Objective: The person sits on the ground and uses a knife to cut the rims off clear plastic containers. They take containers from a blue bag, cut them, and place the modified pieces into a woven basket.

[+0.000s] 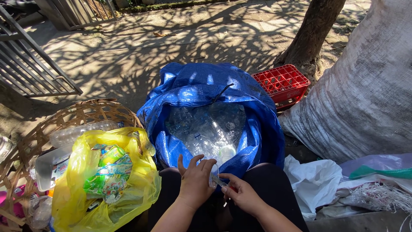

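1. I see the left hand point(195, 180) gripping a small clear plastic cup point(213, 176), fingers curled round its rim, just above the lap.
2. The right hand point(243, 195) pinches a thin tool point(221, 182) with a red handle, its tip touching the cup.
3. Just beyond: blue sack point(180, 92) full of clear bottles point(206, 126).
4. Left: yellow bag point(141, 189) in a woven basket point(73, 116).
5. Red crate point(281, 81) behind.

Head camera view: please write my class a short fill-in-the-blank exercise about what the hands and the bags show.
1. The big sack full of clear plastic bottles is ____ in colour.
2. The left hand holds a small clear plastic ____.
3. The yellow bag sits in a woven ____.
4. The crate beside the tree trunk is ____.

Missing words: blue; cup; basket; red
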